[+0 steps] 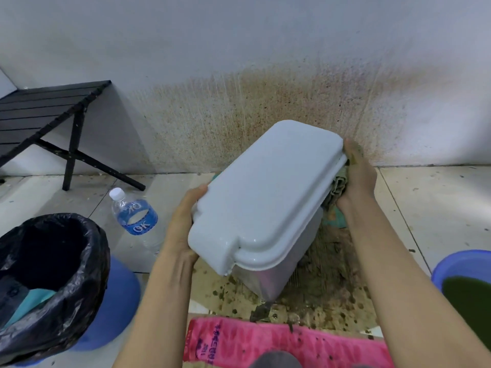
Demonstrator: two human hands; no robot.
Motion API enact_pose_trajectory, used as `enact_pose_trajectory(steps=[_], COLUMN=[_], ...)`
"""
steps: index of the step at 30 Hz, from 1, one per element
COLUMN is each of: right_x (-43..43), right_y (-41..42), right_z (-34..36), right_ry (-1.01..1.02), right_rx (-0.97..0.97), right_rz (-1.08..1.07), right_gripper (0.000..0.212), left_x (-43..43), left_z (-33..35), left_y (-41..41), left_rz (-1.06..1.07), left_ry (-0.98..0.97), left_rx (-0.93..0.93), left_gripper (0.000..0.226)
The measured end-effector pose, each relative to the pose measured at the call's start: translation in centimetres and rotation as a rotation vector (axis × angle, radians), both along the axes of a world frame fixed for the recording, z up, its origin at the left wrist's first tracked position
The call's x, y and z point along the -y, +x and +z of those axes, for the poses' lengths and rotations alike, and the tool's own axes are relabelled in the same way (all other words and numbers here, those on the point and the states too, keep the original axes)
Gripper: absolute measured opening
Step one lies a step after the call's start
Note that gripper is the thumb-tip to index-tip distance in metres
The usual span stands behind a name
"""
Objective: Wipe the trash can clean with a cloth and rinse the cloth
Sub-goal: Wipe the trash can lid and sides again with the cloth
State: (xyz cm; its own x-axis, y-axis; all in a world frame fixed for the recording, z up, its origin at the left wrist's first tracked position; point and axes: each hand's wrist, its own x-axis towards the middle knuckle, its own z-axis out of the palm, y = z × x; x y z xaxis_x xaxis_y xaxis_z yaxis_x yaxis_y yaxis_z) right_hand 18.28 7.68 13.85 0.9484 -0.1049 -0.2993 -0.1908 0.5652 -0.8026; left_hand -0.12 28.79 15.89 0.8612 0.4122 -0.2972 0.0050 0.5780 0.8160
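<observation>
The left hand's thumb [202, 188] lies on the top edge of the lid, and its other fingers go under the side, out of sight; the left hand [186, 216] grips the white plastic trash can [265, 197] with a rounded rectangular lid by its left side. The right hand's fingers [351, 150] curl over a crumpled, dirty green cloth [338, 185] and press it against the can's far right end, just under the lid's rim; the right hand [358, 179] holds the cloth bunched in its palm.

The trash can is tilted, lid closed and facing the camera, with its lower corner on or just above the floor; I cannot tell which. The pale tiled floor [425, 208] beneath it is smeared with brown-green grime.

A pink towel with dark printed marks [265, 343] lies just in front of the can. To the right, a blue plastic basin [451, 262] holds murky green water. To the left stand a clear plastic water bottle with a blue label [135, 213] and a blue bin lined with a black plastic bag [53, 274]. A black slatted folding table [39, 110] stands by the stained white wall [239, 62].
</observation>
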Motion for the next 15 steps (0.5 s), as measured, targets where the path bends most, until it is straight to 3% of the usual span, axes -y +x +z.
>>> enact_pose_trajectory(steps=[6,10,13,15], right_x=[1.8,2.7,2.9,2.8], right_y=[-6.5,-10.7,-12.4,-12.6], right_z=[3.1,1.3,-0.9,-1.8], right_ry=[0.112,0.145,0.101,0.034], right_rx=[0.046,-0.037,-0.075,-0.063], right_rz=[-0.294,-0.384,-0.407,-0.375], right_gripper=[0.031,0.028,0.030,0.037], left_x=[-2.8,-3.6,-4.3,-5.6], left_z=[5.7,5.8,4.2,2.9], left_y=[5.0,7.6,8.0,7.7], left_rz=[-0.203,-0.341,-0.432,-0.509], left_ry=[0.139,0.242,0.261,0.318], left_rx=[-0.106,-0.167,-0.208,-0.248], left_gripper=[0.024,0.043,0.027,0.045])
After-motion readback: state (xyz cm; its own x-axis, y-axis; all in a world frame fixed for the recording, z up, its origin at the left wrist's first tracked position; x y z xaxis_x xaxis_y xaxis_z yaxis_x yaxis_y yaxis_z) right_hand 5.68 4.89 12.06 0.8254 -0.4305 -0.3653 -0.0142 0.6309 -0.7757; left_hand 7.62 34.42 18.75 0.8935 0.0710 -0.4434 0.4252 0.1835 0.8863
